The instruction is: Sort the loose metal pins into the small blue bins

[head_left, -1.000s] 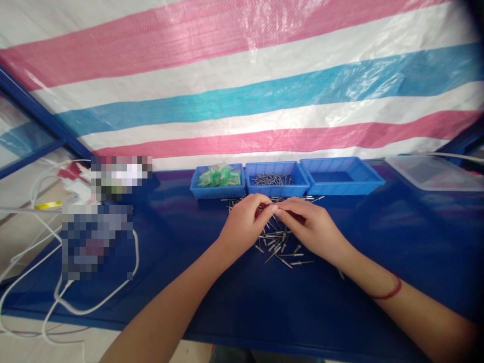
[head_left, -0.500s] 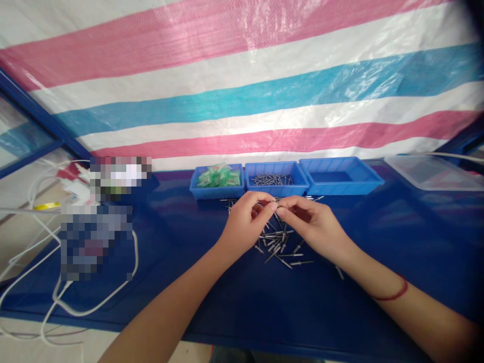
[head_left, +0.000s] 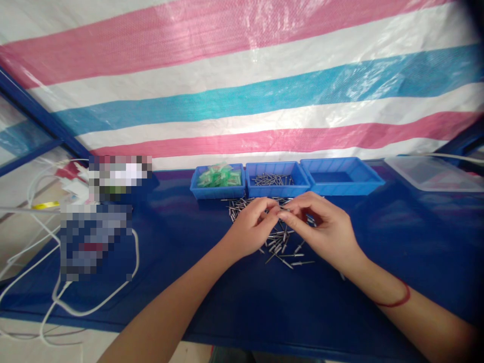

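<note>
My left hand (head_left: 257, 224) and my right hand (head_left: 325, 224) meet fingertip to fingertip above a pile of pop rivets (head_left: 278, 244). Both are closed in a pinch on one slim metal piece, which looks like a pop rivet; the fingers hide most of it. The loose rivets lie scattered on the blue table (head_left: 242, 302), beneath and behind the hands. Just beyond, a blue bin (head_left: 278, 190) holds more thin metal rivets or pins. To its left, another blue bin (head_left: 217, 192) contains green-and-clear plastic packets (head_left: 221, 175).
A third blue bin (head_left: 340, 187) stands at the right of the row. Farther right lies a translucent plastic lid (head_left: 427, 174). White cables (head_left: 102, 307) and blurred-out items occupy the left side. A striped plastic sheet (head_left: 234, 106) hangs behind the table.
Both hands have dropped slightly toward me, still pinched together. My right hand has shifted a little to the right, and more of the pile shows behind my left hand.
</note>
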The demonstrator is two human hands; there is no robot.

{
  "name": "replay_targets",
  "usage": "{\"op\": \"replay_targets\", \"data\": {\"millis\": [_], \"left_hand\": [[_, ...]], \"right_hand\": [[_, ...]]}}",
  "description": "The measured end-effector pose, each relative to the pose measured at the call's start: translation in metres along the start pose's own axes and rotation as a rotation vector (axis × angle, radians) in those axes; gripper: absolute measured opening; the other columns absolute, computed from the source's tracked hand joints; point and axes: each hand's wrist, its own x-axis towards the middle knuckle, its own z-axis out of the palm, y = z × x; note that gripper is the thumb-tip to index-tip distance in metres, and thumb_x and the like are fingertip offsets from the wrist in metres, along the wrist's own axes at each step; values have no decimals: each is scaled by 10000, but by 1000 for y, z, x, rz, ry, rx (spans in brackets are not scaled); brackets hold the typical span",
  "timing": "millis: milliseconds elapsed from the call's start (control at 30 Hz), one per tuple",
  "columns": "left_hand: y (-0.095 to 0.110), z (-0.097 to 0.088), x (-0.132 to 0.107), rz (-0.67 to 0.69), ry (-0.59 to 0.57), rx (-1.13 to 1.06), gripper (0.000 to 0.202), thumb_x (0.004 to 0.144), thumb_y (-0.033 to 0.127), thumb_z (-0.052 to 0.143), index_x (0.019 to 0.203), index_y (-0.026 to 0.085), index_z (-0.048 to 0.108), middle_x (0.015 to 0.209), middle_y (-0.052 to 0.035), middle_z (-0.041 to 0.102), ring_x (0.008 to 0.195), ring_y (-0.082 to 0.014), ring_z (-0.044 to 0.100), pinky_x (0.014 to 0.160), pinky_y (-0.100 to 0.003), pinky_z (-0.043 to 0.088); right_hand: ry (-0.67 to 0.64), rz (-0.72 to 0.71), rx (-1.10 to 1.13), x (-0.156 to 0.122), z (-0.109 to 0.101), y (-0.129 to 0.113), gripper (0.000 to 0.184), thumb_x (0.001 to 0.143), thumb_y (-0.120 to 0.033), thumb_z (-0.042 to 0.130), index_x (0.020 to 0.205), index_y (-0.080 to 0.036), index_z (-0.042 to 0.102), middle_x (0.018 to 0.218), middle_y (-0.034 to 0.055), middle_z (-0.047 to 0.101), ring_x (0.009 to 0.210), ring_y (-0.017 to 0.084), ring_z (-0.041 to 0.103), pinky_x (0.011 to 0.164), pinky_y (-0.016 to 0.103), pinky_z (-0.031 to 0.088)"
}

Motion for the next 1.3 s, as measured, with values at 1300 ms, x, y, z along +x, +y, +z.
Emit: {"op": "replay_targets", "data": {"millis": [1300], "left_hand": [[-20, -23, 12, 122, -143, 774, 251, 905, 203, 450, 1026, 211, 670, 991, -51, 612, 871, -167, 601, 788, -273, 468]], "right_hand": [[-216, 29, -277, 20, -9, 25, 167, 860, -229, 518, 912, -173, 666, 835, 45, 690, 652, 154, 594, 644, 286, 458]]}}
